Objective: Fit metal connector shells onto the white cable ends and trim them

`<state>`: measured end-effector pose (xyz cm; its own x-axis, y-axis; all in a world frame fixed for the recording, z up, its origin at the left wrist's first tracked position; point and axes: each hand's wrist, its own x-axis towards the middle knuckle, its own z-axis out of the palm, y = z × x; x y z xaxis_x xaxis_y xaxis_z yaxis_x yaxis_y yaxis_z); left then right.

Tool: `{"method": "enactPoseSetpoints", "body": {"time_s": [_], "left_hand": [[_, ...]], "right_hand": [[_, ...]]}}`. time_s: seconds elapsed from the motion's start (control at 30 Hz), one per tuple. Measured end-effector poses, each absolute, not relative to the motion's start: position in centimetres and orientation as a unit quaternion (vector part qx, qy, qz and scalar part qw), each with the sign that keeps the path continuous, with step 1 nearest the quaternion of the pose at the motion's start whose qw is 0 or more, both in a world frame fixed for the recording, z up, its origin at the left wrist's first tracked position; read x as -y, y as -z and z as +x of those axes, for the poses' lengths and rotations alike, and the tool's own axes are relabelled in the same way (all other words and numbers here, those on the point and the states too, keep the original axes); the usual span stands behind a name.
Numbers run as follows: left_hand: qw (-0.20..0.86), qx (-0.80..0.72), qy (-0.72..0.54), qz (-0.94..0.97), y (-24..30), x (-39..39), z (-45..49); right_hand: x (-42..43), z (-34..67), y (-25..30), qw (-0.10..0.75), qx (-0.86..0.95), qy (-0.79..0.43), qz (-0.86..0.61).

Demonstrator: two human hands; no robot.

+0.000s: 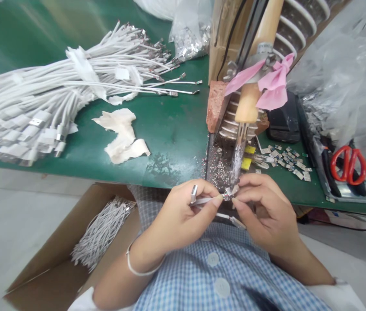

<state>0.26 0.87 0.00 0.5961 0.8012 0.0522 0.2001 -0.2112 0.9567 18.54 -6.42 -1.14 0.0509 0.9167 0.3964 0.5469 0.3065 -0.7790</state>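
Observation:
Between finger and thumb, my left hand [186, 214] pinches a white USB cable [205, 200] close to its metal end. A metal USB plug [194, 194] pokes up over the knuckles of that hand. My right hand [263, 207] is closed at the same cable end, its fingertips around a small metal connector piece [227, 194]. Another white length with a plug [237, 223] hangs below the two hands. Just above the fingertips is the lower end of a soldering iron [235, 166], held tip down with a pink cloth bow [273, 86] tied round it.
A thick bundle of white cables [73, 86] lies on the green table [176, 125] at left, near a torn paper scrap [123, 134]. Small connector boards [286, 160] and red-handled scissors [348, 164] are at right. Below left, a cardboard box [50, 242] holds more cables.

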Motion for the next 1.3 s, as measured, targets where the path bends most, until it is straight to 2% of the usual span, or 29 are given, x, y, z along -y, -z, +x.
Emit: {"method": "enactPoseSetpoints", "body": {"time_s": [0.17,0.4,0.6,0.67,0.87,1.1,1.3], "left_hand": [[0.525,-0.333,-0.266,0.737,0.2,-0.7,0.0],[0.528,-0.23,-0.144,0.805,0.5,-0.5,-0.3],[0.518,-0.183,-0.091,0.831,1.7,0.2,0.2],[0.513,-0.176,-0.083,0.836,1.6,0.2,0.3],[0.525,-0.202,-0.128,0.817,0.3,-0.1,0.0],[0.54,-0.21,-0.206,0.789,0.1,-0.1,-0.4],[0.541,-0.202,-0.21,0.789,0.1,-0.4,-0.2]], "right_hand": [[7.1,18.9,1.1,0.462,0.663,-0.22,-0.546],[8.3,18.9,1.1,0.498,0.616,-0.276,-0.545],[8.0,18.3,-0.1,0.452,0.705,-0.279,-0.471],[7.8,18.2,-0.3,0.443,0.703,-0.268,-0.488],[8.0,18.6,0.3,0.437,0.652,-0.285,-0.55],[8.0,18.9,0.4,0.43,0.642,-0.313,-0.553],[7.7,18.8,0.3,0.431,0.636,-0.325,-0.552]]}}
